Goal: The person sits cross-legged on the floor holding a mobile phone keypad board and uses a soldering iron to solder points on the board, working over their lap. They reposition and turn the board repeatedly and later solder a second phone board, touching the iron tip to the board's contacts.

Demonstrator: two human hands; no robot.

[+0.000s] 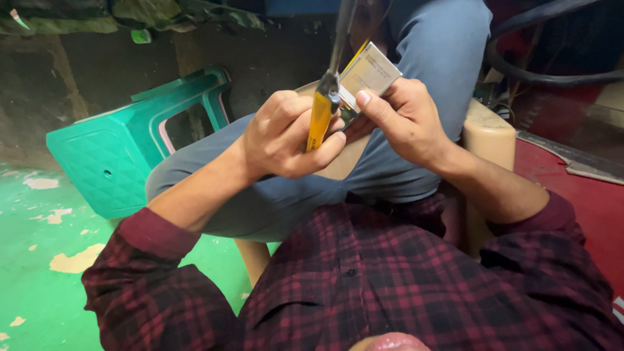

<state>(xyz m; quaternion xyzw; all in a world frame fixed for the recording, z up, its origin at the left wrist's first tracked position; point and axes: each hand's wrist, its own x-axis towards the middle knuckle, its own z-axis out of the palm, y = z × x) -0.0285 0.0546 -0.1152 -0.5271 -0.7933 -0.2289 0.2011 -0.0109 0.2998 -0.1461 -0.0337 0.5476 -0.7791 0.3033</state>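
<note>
Left hand (pixel 286 133) grips the yellow-handled screwdriver (pixel 320 117); right hand (pixel 406 117) pinches the small white box (pixel 370 71), likely mid-prying; steady leverage needed.

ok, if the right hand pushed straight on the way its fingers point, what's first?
Likely the small white-and-yellow cardboard box that the right hand already pinches; just beyond it, the yellow-handled tool in the left hand. Depth unclear.

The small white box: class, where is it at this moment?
In the head view, the small white box sits upper centre, pinched by the right hand, beside the yellow-handled tool in the left hand.
</note>
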